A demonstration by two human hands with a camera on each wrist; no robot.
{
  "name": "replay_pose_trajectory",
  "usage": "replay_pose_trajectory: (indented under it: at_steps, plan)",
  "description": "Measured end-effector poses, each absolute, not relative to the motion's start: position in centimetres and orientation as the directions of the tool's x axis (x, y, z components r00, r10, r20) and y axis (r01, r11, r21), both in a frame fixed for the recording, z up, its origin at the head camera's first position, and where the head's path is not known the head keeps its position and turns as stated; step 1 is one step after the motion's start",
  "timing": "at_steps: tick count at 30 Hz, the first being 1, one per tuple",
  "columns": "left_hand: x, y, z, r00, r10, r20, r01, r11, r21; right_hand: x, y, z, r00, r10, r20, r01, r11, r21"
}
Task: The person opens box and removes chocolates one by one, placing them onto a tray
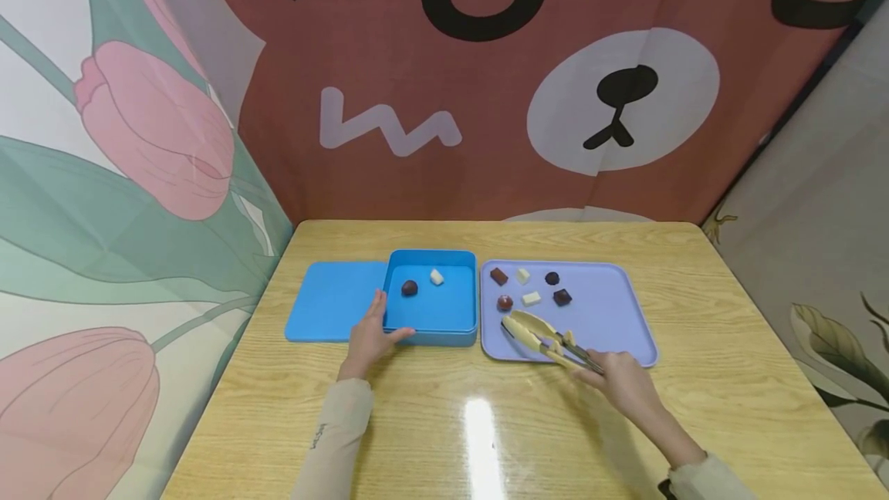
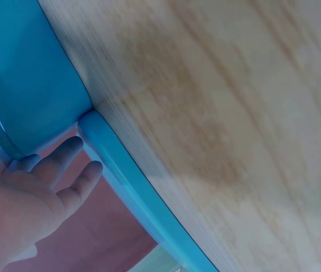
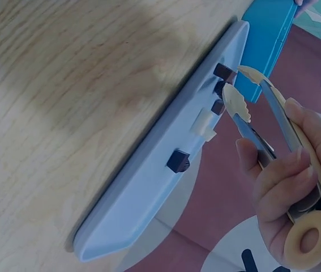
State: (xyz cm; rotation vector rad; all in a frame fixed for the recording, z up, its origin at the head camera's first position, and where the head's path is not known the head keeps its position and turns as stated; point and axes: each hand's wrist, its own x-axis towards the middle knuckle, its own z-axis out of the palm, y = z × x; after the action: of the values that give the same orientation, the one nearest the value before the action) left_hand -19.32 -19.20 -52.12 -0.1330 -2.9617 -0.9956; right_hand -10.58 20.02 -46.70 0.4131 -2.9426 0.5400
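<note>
My left hand point(image 1: 368, 343) rests against the near left corner of a blue box point(image 1: 444, 338), fingers along its left side and thumb at its front; in the left wrist view the fingers point(image 2: 72, 187) look fairly straight. Inside the box lie a round brown chocolate point(image 1: 410, 288) and a white piece point(image 1: 436, 277). My right hand point(image 1: 625, 383) holds cream-tipped tongs point(image 1: 528, 332), gripped around the handles in the right wrist view. Their tips are apart over the lilac tray point(image 1: 604, 330), just short of a round reddish-brown chocolate point(image 1: 505, 302), with no piece seen between them.
Several other chocolates lie on the tray, among them a brown block point(image 1: 498, 276), white pieces point(image 1: 531, 298) and a dark square point(image 1: 562, 297). A flat blue lid point(image 1: 333, 303) lies left of the box on the wooden table point(image 1: 430, 423). Printed cloth point(image 1: 389, 191) hangs behind.
</note>
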Motion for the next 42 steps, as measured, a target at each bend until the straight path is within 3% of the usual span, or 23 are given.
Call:
replay_pose_trajectory:
  at_steps: [19, 42]
  plan:
    - [-19.3, -19.0, -52.1, -0.995, 0.087, 0.050, 0.100, 0.790, 0.605, -11.8, 18.6, -45.8, -0.935, -0.260, 0.239, -0.332, 0.878, -0.344]
    - [-19.2, -19.2, -52.1, -0.996, 0.076, 0.051, 0.092, 0.792, 0.604, -14.2, 14.8, -45.2, -0.933, -0.292, 0.212, -0.354, 0.854, -0.381]
